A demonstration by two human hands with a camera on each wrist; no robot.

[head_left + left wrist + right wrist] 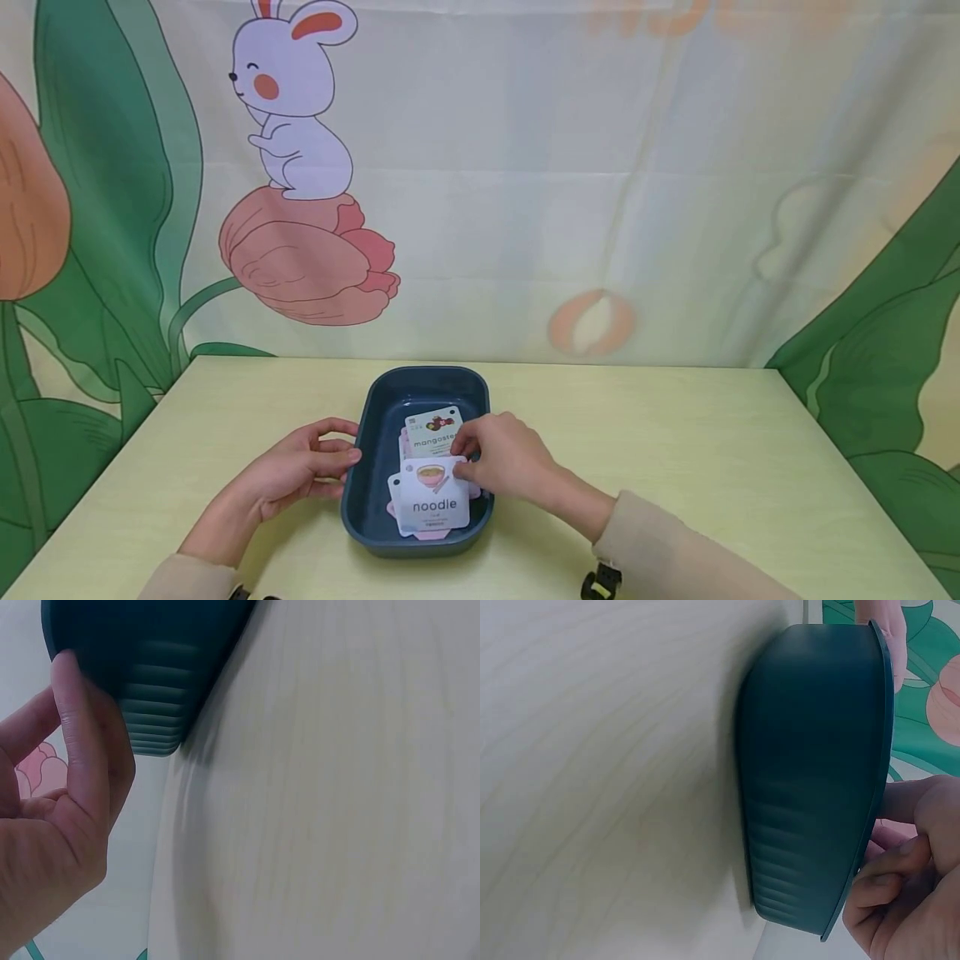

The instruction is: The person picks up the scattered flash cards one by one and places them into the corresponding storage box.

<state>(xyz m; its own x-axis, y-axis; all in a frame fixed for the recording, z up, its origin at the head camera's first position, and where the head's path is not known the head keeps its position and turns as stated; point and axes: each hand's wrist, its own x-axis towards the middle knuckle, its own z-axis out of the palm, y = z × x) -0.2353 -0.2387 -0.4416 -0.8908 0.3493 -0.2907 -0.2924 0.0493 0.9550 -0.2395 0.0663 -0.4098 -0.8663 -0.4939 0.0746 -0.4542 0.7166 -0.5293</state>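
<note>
A dark blue rectangular tray [367, 517] with rounded corners stands on the table, with several word cards inside. On top lies a white card printed "noodle" [435, 506] with a picture of a bowl. My right hand [504, 454] reaches over the tray's right rim and pinches this card by its upper right corner. Behind it a "mangosteen" card [431, 423] shows, partly covered by my fingers. My left hand [307, 467] is at the tray's left side, its loosely bent fingers touching the rim. In the right wrist view, the tray wall [810, 750] hides the cards.
The pale wooden table [675, 450] reaches out on both sides of the tray. Behind it hangs a cloth backdrop [487, 208] with a rabbit, flowers and green leaves. A black band [602, 582] is on the right wrist.
</note>
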